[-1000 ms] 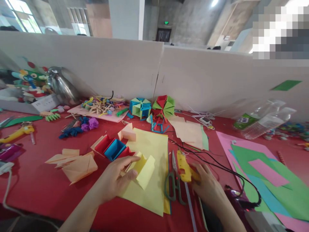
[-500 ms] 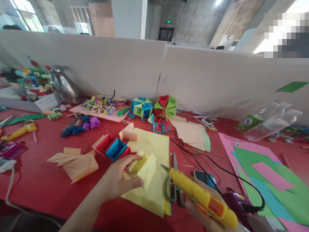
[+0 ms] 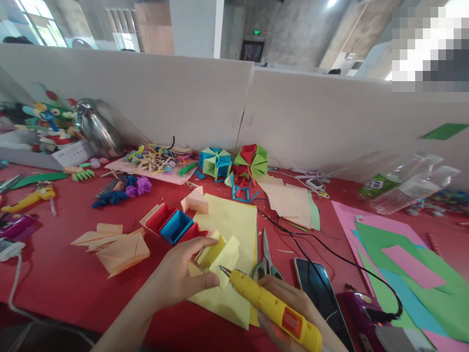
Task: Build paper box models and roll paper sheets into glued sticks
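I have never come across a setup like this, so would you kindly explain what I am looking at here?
No machine is involved: these are a person's own bare hands, seen through a camera worn on the head, looking forward and down. The right hand holds a yellow glue gun, its metal tip at or very near a folded yellow paper piece held in the left hand. Below are yellow sheets on a red table. Scissors and a phone lie to the right, and red and blue folded paper pieces sit just beyond the left hand.
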Tool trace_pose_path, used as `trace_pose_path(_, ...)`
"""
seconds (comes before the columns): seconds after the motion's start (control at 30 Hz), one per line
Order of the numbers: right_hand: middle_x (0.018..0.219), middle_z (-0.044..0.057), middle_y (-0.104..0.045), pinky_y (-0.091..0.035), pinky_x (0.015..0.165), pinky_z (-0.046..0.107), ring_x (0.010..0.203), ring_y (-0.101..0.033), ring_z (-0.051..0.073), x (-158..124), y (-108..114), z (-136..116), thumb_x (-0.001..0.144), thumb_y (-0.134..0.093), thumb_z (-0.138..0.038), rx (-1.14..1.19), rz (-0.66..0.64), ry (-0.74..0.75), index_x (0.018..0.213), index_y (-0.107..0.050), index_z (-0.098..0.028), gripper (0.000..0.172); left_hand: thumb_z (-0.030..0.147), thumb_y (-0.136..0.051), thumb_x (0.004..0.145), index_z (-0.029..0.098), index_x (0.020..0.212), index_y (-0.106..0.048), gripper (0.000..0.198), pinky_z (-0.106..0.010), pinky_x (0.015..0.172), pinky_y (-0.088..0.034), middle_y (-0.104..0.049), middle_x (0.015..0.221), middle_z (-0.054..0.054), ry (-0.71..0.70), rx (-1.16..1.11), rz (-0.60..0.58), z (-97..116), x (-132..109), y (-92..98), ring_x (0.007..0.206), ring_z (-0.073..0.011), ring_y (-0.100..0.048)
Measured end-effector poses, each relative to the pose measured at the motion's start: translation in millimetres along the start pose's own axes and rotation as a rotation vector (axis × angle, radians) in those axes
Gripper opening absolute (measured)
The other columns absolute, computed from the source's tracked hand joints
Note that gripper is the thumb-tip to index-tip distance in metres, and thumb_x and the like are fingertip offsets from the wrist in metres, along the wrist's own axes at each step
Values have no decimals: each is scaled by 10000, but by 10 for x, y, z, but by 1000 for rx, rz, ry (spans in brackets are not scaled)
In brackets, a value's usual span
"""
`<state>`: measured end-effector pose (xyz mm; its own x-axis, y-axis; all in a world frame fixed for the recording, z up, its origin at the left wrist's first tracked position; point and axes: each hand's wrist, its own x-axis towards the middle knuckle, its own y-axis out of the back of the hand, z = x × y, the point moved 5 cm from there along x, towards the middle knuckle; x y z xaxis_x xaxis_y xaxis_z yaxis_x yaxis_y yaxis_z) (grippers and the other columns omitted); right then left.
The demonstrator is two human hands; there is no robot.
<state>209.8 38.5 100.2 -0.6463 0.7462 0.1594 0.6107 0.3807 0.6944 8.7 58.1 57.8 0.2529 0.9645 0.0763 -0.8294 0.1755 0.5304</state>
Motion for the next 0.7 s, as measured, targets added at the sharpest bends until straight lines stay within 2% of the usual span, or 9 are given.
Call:
trace_pose_path(0.17,749,24,-604,-493,566,236,635,-581,147,-10,-68,33,783,-492,-265,31,-15,-12,800,-551,-231,70,491,-641,689,241,1202,-506,586,-379,959,-400,-509,1293,-71,9,24,2,1,-7,7,1156,-260,-486)
trace_pose_path(0.3,683,17,-561,-465,548,249,598,-546,148,-25,-90,43,790,-477,-299,12,21,-40,742,-522,-227,97,493,-642,687,236,1194,-511,583,-354,951,-408,-523,1278,-65,5,26,2,5,-12,14,1147,-250,-494)
trace_pose_path(0.43,653,-8,-506,-419,511,223,566,-501,114,-20,-116,56,812,-464,-286,11,-12,-60,673,-466,-207,160,499,-639,686,236,1189,-516,581,-347,943,-410,-536,1263,-61,-1,44,3,18,-27,25,1135,-249,-502)
trace_pose_path(0.7,684,-15,-514,-405,514,218,582,-488,105,-21,-98,130,809,-460,-259,26,-7,-88,718,-482,-205,109,515,-630,686,254,1190,-510,580,-399,932,-401,-545,1244,-75,-1,74,-1,9,-46,28,1116,-269,-506)
